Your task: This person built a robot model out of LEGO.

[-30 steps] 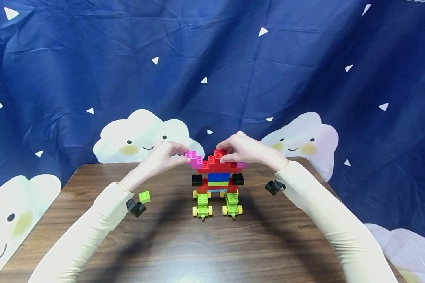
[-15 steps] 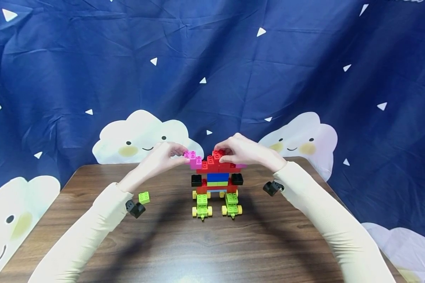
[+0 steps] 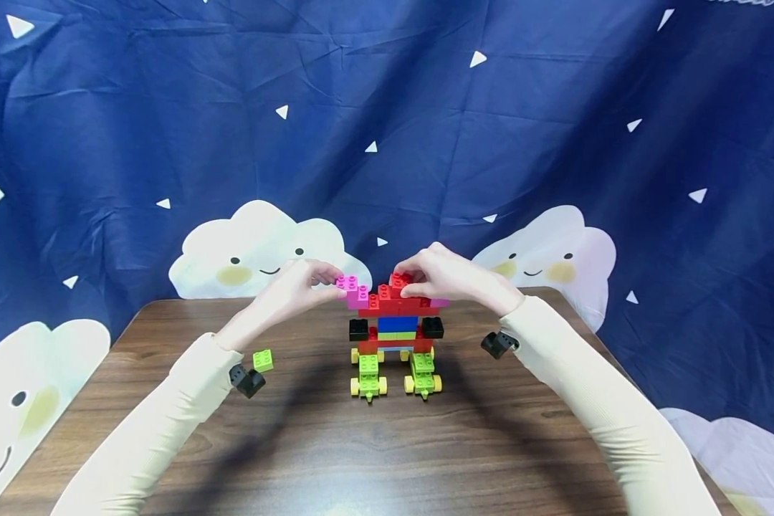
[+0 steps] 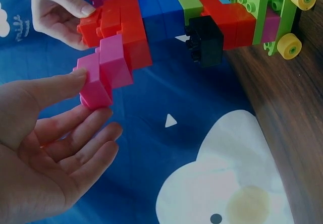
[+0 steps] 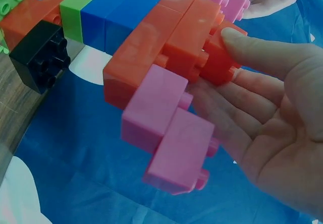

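A built figure of toy bricks stands upright on the table, borne by lime-green wheeled bases (image 3: 369, 373) with yellow wheels. Its middle has blue bricks (image 3: 397, 325), and a black brick (image 3: 358, 330) sticks out on either side. My left hand (image 3: 299, 284) pinches the outer pink brick (image 4: 96, 85) on the figure's left arm between thumb and fingers. With thumb and fingers, my right hand (image 3: 448, 276) grips the topmost red brick (image 5: 222, 57). The right pink arm (image 5: 176, 148) is mostly behind that hand in the head view, but shows plainly in the right wrist view.
A loose lime-green brick (image 3: 263, 360) lies on the brown wooden table (image 3: 387, 444), near the left wrist's black camera (image 3: 248, 380). Another black camera (image 3: 499, 344) is worn on the right wrist. Behind the table hangs a blue cloth (image 3: 387, 129) with clouds and white triangles.
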`<state>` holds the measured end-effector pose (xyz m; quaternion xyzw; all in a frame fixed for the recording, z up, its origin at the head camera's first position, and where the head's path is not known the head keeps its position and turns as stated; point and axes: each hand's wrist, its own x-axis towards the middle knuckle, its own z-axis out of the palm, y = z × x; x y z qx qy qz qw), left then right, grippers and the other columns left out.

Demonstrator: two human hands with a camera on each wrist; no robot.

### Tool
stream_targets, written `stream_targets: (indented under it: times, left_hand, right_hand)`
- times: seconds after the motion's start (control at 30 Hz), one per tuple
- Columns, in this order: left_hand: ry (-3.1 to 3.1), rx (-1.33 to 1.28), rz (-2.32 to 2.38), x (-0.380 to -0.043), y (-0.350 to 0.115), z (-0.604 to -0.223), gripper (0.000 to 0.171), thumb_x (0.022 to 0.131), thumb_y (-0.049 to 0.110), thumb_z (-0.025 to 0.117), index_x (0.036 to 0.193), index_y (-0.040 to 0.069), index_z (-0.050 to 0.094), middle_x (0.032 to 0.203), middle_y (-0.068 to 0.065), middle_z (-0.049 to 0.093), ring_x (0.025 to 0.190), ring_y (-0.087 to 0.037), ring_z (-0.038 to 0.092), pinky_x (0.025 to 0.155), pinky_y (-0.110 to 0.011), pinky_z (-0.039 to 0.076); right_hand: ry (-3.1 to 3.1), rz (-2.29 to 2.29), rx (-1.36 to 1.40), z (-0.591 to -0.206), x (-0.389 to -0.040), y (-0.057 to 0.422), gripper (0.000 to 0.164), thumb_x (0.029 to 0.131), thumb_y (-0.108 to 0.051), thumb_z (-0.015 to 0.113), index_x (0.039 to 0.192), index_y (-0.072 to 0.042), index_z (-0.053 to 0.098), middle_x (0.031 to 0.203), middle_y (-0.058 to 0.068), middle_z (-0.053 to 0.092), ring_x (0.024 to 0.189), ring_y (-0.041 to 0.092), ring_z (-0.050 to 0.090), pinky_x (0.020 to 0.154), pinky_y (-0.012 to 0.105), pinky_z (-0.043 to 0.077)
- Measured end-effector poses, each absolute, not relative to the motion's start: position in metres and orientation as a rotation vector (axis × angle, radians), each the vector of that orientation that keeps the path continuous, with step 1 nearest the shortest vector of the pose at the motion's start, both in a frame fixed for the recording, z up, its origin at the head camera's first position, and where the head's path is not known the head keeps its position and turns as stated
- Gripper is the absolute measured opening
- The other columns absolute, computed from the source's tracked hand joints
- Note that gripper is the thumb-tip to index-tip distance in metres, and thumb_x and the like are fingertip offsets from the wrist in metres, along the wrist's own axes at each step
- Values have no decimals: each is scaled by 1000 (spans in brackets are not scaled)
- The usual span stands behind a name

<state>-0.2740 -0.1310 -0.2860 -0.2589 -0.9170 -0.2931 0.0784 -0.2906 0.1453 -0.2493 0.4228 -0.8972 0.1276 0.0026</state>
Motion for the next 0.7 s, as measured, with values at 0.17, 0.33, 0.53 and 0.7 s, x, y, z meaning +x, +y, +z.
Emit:
stream_targets:
  times: [0.17,0.33,0.53,0.7]
  left_hand:
    - [-2752,-773,-878,-274,-131,-285,36,87,30,75,114,7,72,109,-11,75,103,-27,68,94,-47,55]
    - [-2740,-792,-866,-276,-130,-286,35,87,29,75,113,7,73,108,-11,75,103,-27,69,93,-47,55]
    - [-2734,-799,-864,-276,-130,-287,33,87,28,75,112,7,73,107,-11,75,102,-26,69,93,-46,55]
    - [-2743,-792,-869,-276,-129,-286,34,87,28,75,113,7,73,108,-11,75,103,-27,68,94,-47,55]
  right_hand:
    - [-2791,353,1343,-248,-290,144,21,89,-18,74,107,-7,73,93,6,76,71,11,65,72,26,59]
    - [-2721,287,1355,-248,-289,143,25,88,-16,75,108,-3,73,91,9,77,67,11,65,69,28,59]
    - [-2682,168,1343,-244,-285,137,22,87,-14,75,104,0,74,88,11,77,65,13,65,68,31,59]
    - [-2719,72,1333,-240,-281,131,10,88,-12,73,93,-3,73,74,5,70,58,12,51,58,25,48]
